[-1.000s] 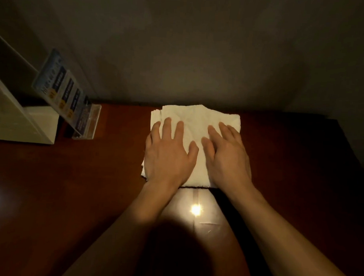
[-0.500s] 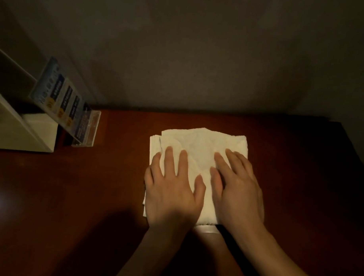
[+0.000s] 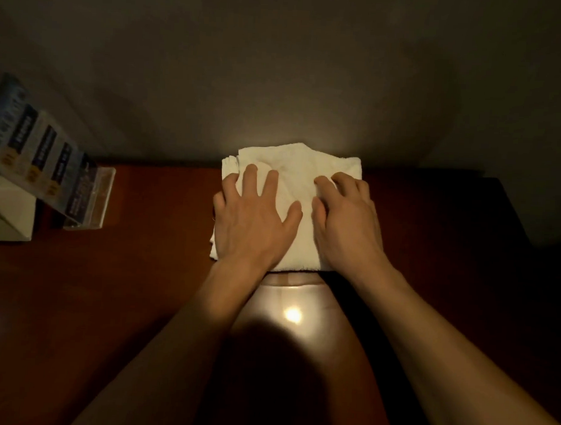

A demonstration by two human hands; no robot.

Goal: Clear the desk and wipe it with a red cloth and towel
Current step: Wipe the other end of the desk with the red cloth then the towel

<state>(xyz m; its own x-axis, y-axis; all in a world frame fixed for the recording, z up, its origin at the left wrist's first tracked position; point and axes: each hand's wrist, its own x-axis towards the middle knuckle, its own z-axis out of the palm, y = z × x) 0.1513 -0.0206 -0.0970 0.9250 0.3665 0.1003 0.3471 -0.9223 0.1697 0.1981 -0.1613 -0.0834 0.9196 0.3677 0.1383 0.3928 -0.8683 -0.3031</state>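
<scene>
Towel point(image 3: 301, 181), white and folded into a thick pad, is pressed flat on the dark red-brown counter point(image 3: 143, 287) close to the back wall, in the middle of the view. It is held down by both hands: the left hand point(image 3: 252, 217) is laid on its left half with fingers spread and straight, while the right hand point(image 3: 345, 221) is rested on its right half with fingers somewhat bent at the knuckles, pressing rather than pinching, as far as can be told. Clearing is judged largely done, since the wiped stretch is bare; wiping with the towel is under way. No red cloth is seen. At the far left, a clear acrylic holder point(image 3: 92, 202) is filled with a printed card point(image 3: 36, 146), beside a white stand point(image 3: 6, 209).
</scene>
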